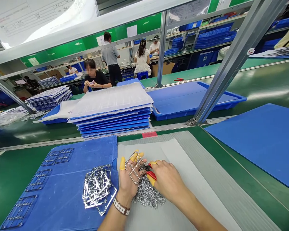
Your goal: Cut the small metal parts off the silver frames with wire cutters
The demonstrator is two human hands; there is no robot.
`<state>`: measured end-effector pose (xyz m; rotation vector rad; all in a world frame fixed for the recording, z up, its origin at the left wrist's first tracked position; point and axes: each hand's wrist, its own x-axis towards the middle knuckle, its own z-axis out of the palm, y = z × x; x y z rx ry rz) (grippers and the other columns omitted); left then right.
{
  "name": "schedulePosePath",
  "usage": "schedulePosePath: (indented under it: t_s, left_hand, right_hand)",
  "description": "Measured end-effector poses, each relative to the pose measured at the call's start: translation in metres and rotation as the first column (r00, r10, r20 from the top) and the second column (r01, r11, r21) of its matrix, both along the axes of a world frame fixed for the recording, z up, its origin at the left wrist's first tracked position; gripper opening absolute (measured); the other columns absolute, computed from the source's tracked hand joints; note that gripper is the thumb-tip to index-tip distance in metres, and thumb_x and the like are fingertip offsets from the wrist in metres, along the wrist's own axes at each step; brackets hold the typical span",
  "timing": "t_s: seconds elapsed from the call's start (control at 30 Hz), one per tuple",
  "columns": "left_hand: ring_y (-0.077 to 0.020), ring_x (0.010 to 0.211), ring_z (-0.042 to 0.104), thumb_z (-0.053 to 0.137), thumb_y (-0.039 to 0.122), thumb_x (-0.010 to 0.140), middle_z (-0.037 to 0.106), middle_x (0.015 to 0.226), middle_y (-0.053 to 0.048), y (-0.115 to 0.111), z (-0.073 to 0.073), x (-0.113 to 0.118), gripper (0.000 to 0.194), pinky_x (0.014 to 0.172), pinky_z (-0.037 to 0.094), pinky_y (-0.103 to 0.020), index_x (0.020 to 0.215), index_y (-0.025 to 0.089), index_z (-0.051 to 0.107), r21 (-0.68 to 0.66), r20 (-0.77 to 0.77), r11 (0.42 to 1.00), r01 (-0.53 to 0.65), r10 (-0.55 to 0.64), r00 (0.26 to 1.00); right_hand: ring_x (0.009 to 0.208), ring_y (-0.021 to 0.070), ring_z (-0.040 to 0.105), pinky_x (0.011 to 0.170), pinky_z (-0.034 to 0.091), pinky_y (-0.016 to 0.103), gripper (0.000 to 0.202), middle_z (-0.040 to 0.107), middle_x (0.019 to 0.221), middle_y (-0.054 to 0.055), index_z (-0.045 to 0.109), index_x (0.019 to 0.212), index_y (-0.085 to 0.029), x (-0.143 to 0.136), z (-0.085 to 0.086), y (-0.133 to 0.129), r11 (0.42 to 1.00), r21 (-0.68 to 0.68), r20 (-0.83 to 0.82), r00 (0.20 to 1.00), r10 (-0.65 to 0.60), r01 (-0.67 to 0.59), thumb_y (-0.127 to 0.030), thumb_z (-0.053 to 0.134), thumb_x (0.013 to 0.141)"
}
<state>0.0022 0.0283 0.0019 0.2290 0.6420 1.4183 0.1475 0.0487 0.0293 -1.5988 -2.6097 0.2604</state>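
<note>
My left hand [128,184], with yellow covers on several fingertips, holds up a small shiny metal frame [135,168] with thin crossbars. Closed around red-handled pliers [152,175], my right hand [170,181] is close beside the frame's right side. The pliers' tip is too small to make out. Under both hands lies a heap of small silver metal pieces [149,194] on a pale sheet [175,160]. Left of my left wrist, a loose pile of similar metal frames [97,186] rests on a blue board [69,189].
More frames [37,180] lie along the blue board's left side. Beyond the bench rail stand a tall stack of blue and white sheets [113,109] and a blue tray [173,115]. A metal post [221,73] rises at right. Several people are in the background.
</note>
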Motion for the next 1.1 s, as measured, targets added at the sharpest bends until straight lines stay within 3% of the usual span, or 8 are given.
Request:
schedulePosePath:
  t_s: [0.2, 0.3, 0.43, 0.53, 0.63, 0.9, 1.1]
  left_hand:
    - [-0.0260, 0.107, 0.056, 0.043, 0.056, 0.084, 0.056, 0.128, -0.013, -0.001, 0.001, 0.001, 0.055, 0.078, 0.047, -0.033, 0.114, 0.015, 0.062, -0.015, -0.080, 1.000, -0.026, 0.025, 0.996]
    - [-0.0267, 0.106, 0.057, 0.041, 0.059, 0.083, 0.055, 0.129, -0.014, 0.000, 0.002, -0.001, 0.058, 0.075, 0.048, -0.033, 0.116, 0.015, 0.061, -0.002, -0.084, 0.999, -0.051, 0.051, 0.995]
    - [-0.0268, 0.104, 0.058, 0.041, 0.058, 0.083, 0.054, 0.130, -0.015, 0.002, 0.003, -0.003, 0.058, 0.066, 0.047, -0.029, 0.117, 0.014, 0.059, -0.025, -0.054, 0.997, -0.076, 0.075, 0.996]
    - [-0.0282, 0.106, 0.057, 0.042, 0.058, 0.083, 0.054, 0.129, -0.016, 0.002, 0.002, -0.003, 0.059, 0.077, 0.047, -0.033, 0.116, 0.013, 0.059, -0.059, -0.042, 0.995, -0.082, 0.079, 0.996]
    - [-0.0294, 0.109, 0.056, 0.042, 0.060, 0.082, 0.055, 0.128, -0.015, 0.001, 0.001, -0.002, 0.060, 0.082, 0.046, -0.036, 0.117, 0.013, 0.059, -0.049, -0.061, 0.993, -0.103, 0.100, 0.993]
    - [-0.0275, 0.107, 0.055, 0.046, 0.060, 0.080, 0.056, 0.127, -0.015, 0.000, 0.001, 0.003, 0.060, 0.070, 0.045, -0.030, 0.117, 0.015, 0.060, -0.007, -0.180, 0.990, -0.139, 0.135, 0.974]
    - [-0.0265, 0.109, 0.054, 0.045, 0.062, 0.080, 0.056, 0.128, -0.013, 0.000, -0.001, 0.002, 0.059, 0.077, 0.047, -0.032, 0.115, 0.017, 0.061, 0.021, -0.247, 0.988, -0.155, 0.156, 0.956]
  right_hand:
    - [0.081, 0.0239, 0.061, 0.066, 0.039, 0.032, 0.016, 0.065, 0.086, 0.010, 0.063, 0.087, -0.016, -0.002, 0.001, 0.002, 1.000, 0.004, 0.034, 0.999, 0.020, -0.020, -0.014, 0.050, 0.078]
    - [0.080, 0.0237, 0.062, 0.065, 0.039, 0.031, 0.019, 0.066, 0.084, 0.009, 0.063, 0.088, -0.017, -0.001, 0.005, 0.002, 1.000, 0.012, 0.050, 0.999, 0.007, -0.007, -0.010, 0.050, 0.076]
    - [0.083, 0.0258, 0.061, 0.067, 0.039, 0.033, 0.015, 0.066, 0.087, 0.010, 0.063, 0.089, -0.017, -0.004, 0.010, -0.006, 1.000, -0.019, 0.035, 0.999, 0.007, -0.006, -0.019, 0.051, 0.080]
    - [0.086, 0.0259, 0.060, 0.070, 0.038, 0.034, 0.018, 0.066, 0.090, 0.010, 0.063, 0.093, -0.019, -0.011, 0.010, -0.012, 0.998, -0.039, 0.010, 0.999, 0.053, -0.053, -0.023, 0.052, 0.080]
    - [0.087, 0.0264, 0.059, 0.071, 0.038, 0.035, 0.019, 0.066, 0.091, 0.011, 0.064, 0.093, -0.018, -0.016, 0.007, -0.015, 0.997, -0.053, -0.007, 0.998, 0.059, -0.059, -0.024, 0.052, 0.080]
    - [0.088, 0.0276, 0.060, 0.072, 0.040, 0.037, 0.023, 0.066, 0.093, 0.011, 0.063, 0.098, -0.019, -0.016, 0.009, -0.013, 0.994, -0.075, -0.026, 0.997, 0.074, -0.076, -0.024, 0.050, 0.081]
    - [0.084, 0.0254, 0.062, 0.069, 0.042, 0.033, 0.022, 0.067, 0.089, 0.010, 0.063, 0.096, -0.017, -0.019, 0.014, -0.016, 0.996, -0.065, 0.012, 0.998, 0.069, -0.068, -0.015, 0.055, 0.076]
